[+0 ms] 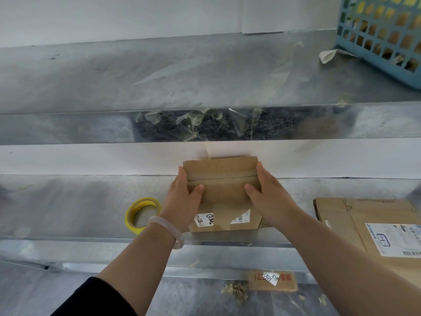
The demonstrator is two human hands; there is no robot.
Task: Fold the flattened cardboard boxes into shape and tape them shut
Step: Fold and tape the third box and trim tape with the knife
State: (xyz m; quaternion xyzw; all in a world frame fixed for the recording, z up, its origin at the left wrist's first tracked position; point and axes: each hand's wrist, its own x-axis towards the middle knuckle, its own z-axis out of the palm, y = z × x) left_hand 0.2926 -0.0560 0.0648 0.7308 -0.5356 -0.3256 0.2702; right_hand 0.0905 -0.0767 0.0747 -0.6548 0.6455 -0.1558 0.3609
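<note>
A small brown cardboard box (224, 195) stands folded into shape on the metal shelf (68, 201), its top flaps closed along a middle seam and white labels on its near face. My left hand (182, 201) grips the box's left side, thumb lying on top. My right hand (266, 197) grips the right side the same way. A yellow tape roll (142, 214) lies flat just left of my left wrist. A flattened cardboard box (369, 226) with a shipping label lies to the right.
An upper metal shelf (159, 76) carries strips of clear tape and a blue plastic basket (382, 35) at the far right. Tape scraps hang from its front edge. Below, a small cardboard piece (272, 280) and crumpled tape lie on a lower surface.
</note>
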